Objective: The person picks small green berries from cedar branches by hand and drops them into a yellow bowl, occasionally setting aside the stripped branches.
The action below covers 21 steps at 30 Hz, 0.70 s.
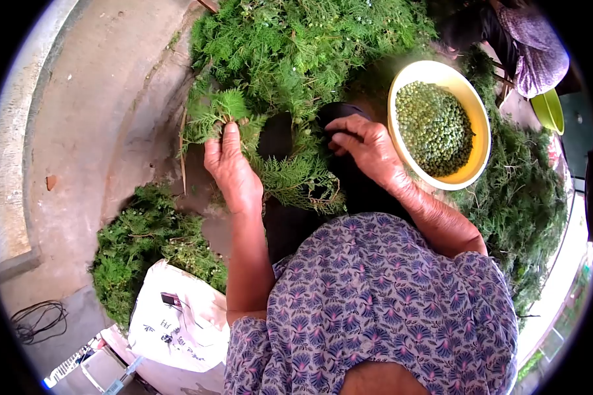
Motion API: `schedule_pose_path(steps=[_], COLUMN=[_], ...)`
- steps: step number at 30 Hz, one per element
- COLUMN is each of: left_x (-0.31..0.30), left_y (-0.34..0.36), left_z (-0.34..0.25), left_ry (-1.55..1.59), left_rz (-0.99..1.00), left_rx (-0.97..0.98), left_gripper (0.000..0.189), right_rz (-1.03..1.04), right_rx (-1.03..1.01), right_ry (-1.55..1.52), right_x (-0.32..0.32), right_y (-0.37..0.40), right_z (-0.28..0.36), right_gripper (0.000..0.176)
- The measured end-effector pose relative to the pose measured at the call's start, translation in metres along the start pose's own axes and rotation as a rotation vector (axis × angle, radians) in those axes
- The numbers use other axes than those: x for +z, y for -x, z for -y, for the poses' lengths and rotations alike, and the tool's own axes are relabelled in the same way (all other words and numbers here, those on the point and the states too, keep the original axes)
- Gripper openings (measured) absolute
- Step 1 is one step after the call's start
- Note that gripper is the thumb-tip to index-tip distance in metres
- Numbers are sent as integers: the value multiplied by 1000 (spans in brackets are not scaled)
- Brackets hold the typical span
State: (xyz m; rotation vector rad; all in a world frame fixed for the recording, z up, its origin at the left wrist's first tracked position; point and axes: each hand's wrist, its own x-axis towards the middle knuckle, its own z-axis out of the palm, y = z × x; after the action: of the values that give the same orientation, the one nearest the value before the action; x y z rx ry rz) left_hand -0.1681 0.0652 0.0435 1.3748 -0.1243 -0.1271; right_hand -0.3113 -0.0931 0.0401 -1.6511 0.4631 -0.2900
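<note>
While the left hand (pixel 234 168) pinches 1 green sprig (pixel 228 105) between thumb and fingers, the right hand (pixel 375 151) is apart from it with its fingers bent inward; whether they grip anything small, I cannot tell. Between the 2 hands, feathery foliage (pixel 303 181) lies over the person's dark-clothed legs (pixel 359 191). Just beside the right hand, on its outer side, is 1 yellow bowl (pixel 482 148), partly filled with small green berries (pixel 435 125) too many to count; its rim comes close to the right wrist, so room is tight there, while the gap between the hands is wider.

Farther out, greenery shows in 3 main heaps: a large far heap (pixel 303 52), a smaller left heap (pixel 145 227) and a right heap (pixel 520 191) past the bowl. The widest open stretch is the concrete floor (pixel 99 131) at left, edged by a pale curving ledge (pixel 6 164); 1 reddish-brown chip (pixel 51 182) lies on it. Near the left elbow is 1 white sack (pixel 191 336) with dark handwriting and 1 small dark device (pixel 171 299) on top. At lower left lies 1 loosely coiled black cable (pixel 39 322). At upper right, 1 other person (pixel 540 52) in patterned clothing is beside 1 yellow-green basin (pixel 549 112).
</note>
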Motion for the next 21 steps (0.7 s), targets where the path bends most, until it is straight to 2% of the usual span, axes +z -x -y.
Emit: schedule_pose_path(steps=[2,4,5,6,8,9,11,12,14,15,16,18,20,21], left_x=[6,18,22,25,20,19,17,17,19,19,19,23,25,29], left_y=[1,1,6,4,6,11,21,27,40,43,44,42,39,40], left_z=[5,2,-2,3,2,2,1,0,-6,-5,-3,2,6,4], left_ry=[-59,-504,-654,-713,-1111,-1108,-1102,-1069,-1130,-1236,-1239,-1380,-1320,-1301], left_rz=[-19,48,58,51,117,121,205,262,384,450,455,423,393,380], left_rx=[19,335,281,365,718,718,877,858,723,663,660,661,690,612], left_gripper=[32,35,39,41,32,32,24,18,18,25,25,28,28,26], right_rz=[11,19,14,8,37,20,-1,-21,-61,-47,-32,60,155,221], right_rx=[8,7,-1,0,6,10,-7,-22,-68,-194,-322,-345,-467,-408], right_ry=[-6,14,-1,3,19,10,39,66,94,180,265,265,278,304], right_x=[2,3,3,2,0,1,3,5,11,14,17,25,31,33], right_y=[4,7,6,7,8,10,12,14,17,18,19,26,31,37], right_z=[-7,-5,-5,-4,-1,1,2,2,-2,-3,-4,-3,-11,-8], right_gripper=[17,17,17,17,19,19,17,16,15,15,14,14,16,17])
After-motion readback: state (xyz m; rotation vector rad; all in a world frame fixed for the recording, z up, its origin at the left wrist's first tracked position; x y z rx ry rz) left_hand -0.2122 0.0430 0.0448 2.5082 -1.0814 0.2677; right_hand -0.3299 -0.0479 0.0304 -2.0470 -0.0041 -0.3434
